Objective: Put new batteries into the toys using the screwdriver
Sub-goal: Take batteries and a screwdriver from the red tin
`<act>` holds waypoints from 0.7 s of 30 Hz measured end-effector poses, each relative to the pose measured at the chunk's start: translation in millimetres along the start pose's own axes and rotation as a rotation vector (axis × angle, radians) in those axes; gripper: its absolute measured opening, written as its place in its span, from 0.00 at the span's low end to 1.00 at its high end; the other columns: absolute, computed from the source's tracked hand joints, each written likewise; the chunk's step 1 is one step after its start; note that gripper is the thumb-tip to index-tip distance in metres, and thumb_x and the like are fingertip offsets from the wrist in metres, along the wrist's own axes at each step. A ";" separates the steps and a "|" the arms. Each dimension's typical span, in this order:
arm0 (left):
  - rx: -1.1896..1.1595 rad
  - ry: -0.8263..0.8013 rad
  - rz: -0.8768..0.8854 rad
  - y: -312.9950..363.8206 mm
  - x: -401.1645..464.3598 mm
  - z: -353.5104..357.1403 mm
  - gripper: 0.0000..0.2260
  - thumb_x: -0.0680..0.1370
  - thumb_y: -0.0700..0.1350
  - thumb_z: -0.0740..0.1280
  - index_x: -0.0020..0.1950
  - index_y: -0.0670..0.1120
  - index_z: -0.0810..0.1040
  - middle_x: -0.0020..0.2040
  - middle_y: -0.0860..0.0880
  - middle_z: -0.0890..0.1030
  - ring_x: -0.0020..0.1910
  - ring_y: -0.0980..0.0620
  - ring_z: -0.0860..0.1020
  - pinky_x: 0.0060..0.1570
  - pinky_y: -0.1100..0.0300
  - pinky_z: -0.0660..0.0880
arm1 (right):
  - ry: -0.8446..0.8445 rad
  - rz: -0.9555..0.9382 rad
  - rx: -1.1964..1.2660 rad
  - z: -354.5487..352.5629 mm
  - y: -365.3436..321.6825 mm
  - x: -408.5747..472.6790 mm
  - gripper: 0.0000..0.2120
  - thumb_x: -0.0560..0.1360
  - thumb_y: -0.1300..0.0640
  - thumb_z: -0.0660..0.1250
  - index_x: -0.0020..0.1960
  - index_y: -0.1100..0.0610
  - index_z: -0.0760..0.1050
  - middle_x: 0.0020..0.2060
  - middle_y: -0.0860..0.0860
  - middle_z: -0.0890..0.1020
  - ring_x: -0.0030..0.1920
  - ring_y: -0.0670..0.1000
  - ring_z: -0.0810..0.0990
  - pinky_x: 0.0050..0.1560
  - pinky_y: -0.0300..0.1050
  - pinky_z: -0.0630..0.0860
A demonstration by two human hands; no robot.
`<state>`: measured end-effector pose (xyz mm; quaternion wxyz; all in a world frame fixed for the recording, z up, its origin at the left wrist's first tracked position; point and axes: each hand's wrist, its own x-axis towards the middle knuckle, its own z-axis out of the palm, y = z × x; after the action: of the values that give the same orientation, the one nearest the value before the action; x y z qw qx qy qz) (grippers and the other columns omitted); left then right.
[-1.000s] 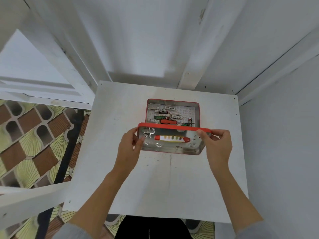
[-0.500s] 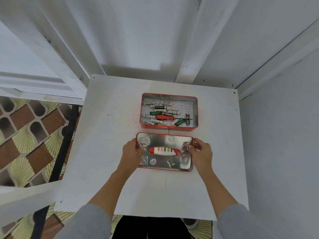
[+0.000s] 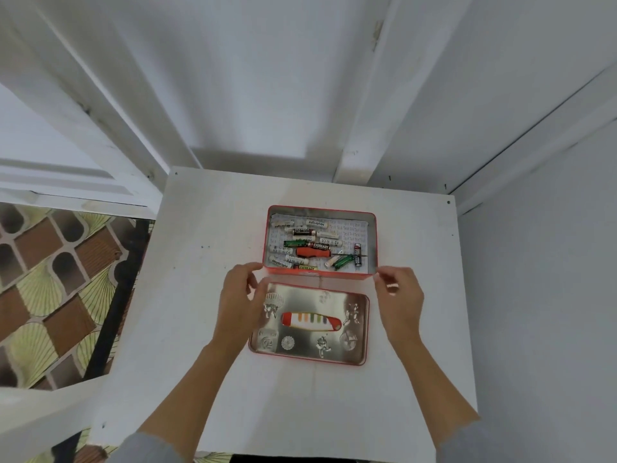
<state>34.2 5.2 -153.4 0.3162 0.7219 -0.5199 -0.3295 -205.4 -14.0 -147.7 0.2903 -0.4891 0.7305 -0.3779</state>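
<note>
Screwdriver [image 3: 313,252]: laid in the open tin [image 3: 271,242] among batteries [image 3: 302,232], beyond both hands.
Long axis: left-right, red handle leftward, tip rightward.
Left hand [image 3: 238,300]: fingers apart, empty, judged nearer the handle.
Right hand [image 3: 399,297]: fingers loosely apart, empty.
Lid [image 3: 354,357]: set inside-up between the hands.

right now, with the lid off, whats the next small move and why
Probably reach the right hand into the open tin for the orange-handled screwdriver. The lid lies upside down on the table, both hands are empty, and the screwdriver lies among the batteries.
</note>
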 end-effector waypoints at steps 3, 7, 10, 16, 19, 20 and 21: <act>-0.021 -0.088 0.130 16.3 27.1 11.3 0.10 0.76 0.37 0.68 0.56 0.46 0.76 0.41 0.54 0.73 0.41 0.57 0.71 0.43 0.71 0.67 | -0.126 -0.136 -0.044 20.5 -15.6 25.1 0.07 0.71 0.71 0.67 0.46 0.63 0.79 0.42 0.52 0.76 0.39 0.44 0.75 0.43 0.29 0.72; -0.010 -0.201 0.154 21.2 67.5 34.4 0.14 0.76 0.36 0.68 0.62 0.42 0.75 0.53 0.48 0.76 0.49 0.58 0.73 0.53 0.66 0.73 | -0.252 -0.184 -0.097 54.7 -21.4 56.4 0.05 0.70 0.71 0.68 0.44 0.64 0.80 0.41 0.56 0.78 0.42 0.50 0.76 0.45 0.37 0.74; 0.076 -0.248 0.147 21.3 90.9 51.5 0.19 0.76 0.35 0.67 0.67 0.40 0.73 0.62 0.43 0.74 0.61 0.48 0.73 0.62 0.55 0.72 | -0.303 -0.107 -0.181 75.8 -12.2 74.4 0.07 0.70 0.70 0.69 0.47 0.65 0.80 0.45 0.57 0.79 0.46 0.53 0.76 0.47 0.40 0.73; 0.199 -0.298 0.205 17.0 118.6 75.4 0.16 0.75 0.31 0.66 0.63 0.37 0.76 0.61 0.41 0.76 0.62 0.45 0.71 0.58 0.71 0.58 | -0.447 -0.254 -0.565 93.8 2.2 93.8 0.09 0.74 0.65 0.65 0.52 0.59 0.80 0.50 0.53 0.79 0.55 0.54 0.73 0.44 0.44 0.71; 0.245 -0.291 0.243 14.4 128.9 80.7 0.12 0.72 0.29 0.68 0.55 0.36 0.80 0.54 0.39 0.78 0.57 0.42 0.71 0.54 0.69 0.58 | -0.542 -0.361 -0.737 95.5 0.4 98.1 0.12 0.74 0.65 0.64 0.56 0.59 0.78 0.53 0.53 0.76 0.59 0.54 0.70 0.45 0.44 0.70; 0.269 -0.299 0.253 13.8 130.7 82.3 0.11 0.72 0.30 0.69 0.54 0.36 0.80 0.54 0.39 0.78 0.57 0.41 0.71 0.55 0.66 0.59 | -0.568 -0.387 -0.778 95.1 -0.3 98.8 0.12 0.74 0.65 0.63 0.57 0.59 0.78 0.54 0.54 0.75 0.60 0.54 0.69 0.46 0.45 0.71; 0.297 -0.313 0.265 13.5 131.4 83.9 0.11 0.72 0.30 0.69 0.53 0.35 0.80 0.53 0.39 0.78 0.57 0.40 0.71 0.57 0.62 0.61 | -0.588 -0.394 -0.806 94.5 -0.5 99.6 0.13 0.74 0.65 0.63 0.57 0.60 0.77 0.54 0.54 0.74 0.60 0.54 0.69 0.48 0.46 0.72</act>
<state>-8.8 -133.9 -210.7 0.1628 0.6261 -0.6955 -0.3128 -165.3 -132.5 -204.3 0.1954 -0.7749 0.5999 0.0379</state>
